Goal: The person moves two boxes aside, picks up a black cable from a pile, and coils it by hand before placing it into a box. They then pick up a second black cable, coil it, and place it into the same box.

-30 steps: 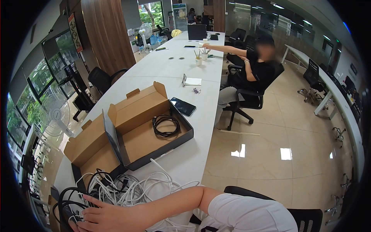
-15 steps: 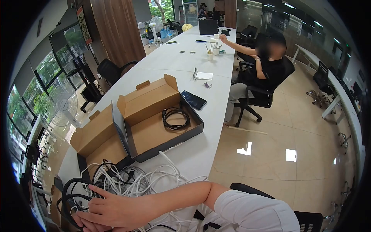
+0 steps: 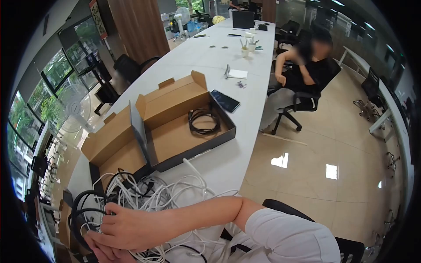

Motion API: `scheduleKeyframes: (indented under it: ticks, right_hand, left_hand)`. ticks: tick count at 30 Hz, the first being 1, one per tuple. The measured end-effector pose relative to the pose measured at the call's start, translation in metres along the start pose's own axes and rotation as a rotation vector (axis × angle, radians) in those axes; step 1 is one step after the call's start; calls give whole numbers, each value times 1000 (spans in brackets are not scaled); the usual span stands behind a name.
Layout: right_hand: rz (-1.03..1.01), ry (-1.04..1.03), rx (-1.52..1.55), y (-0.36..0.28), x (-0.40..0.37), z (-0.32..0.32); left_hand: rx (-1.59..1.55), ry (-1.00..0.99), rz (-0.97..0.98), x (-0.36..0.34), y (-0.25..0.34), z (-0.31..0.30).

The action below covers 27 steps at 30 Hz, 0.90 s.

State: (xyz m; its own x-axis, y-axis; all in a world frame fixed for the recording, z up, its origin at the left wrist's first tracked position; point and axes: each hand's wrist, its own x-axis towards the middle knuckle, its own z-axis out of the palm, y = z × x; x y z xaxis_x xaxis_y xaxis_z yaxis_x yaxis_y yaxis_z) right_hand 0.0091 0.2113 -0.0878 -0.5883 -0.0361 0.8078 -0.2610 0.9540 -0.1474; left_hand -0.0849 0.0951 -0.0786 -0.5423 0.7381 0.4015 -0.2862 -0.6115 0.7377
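Cables [image 3: 153, 201]: I'm gripping them with right hand [image 3: 127, 228]; left hand [image 3: 103, 253] underneath, grip unclear; best easing strands apart, not yanking.

Cable tangle [image 3: 162, 199] under right grip [image 3: 127, 228] was mostly white, some strands black. Boxes [image 3: 175, 140] beyond grip were brown inside, black outside. Counter [image 3: 219, 171] was white.

The white table [image 3: 197, 61] bears open boxes [image 3: 175, 140], tangled cables [image 3: 162, 199], perhaps a phone [image 3: 225, 101].

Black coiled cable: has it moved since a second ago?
No. The black coiled cable keeps its spot in the far right corner of the box.
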Motion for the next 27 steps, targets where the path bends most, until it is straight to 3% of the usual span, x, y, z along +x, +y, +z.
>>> scheduleKeyframes:
  ticks: [2,5,6,9,15,18,27]
  right_hand:
    - [-39,91,-37,2,2,7]
    - [5,-21,-40,-3,5,-9]
    - [-13,36,-83,-2,4,-5]
    - [-9,108,-43,0,3,5]
    - [-13,12,-104,8,3,8]
    - [-20,50,-124,7,4,10]
    - [39,88,-133,6,1,27]
  left_hand:
    - [44,100,-1,-3,3,8]
    - [62,39,13,1,3,14]
    - [39,126,22,0,1,17]
    - [77,95,-34,2,5,13]
    - [-113,138,-91,7,-1,8]
    - [-79,239,-60,7,0,22]
    - [-3,293,9,5,-3,9]
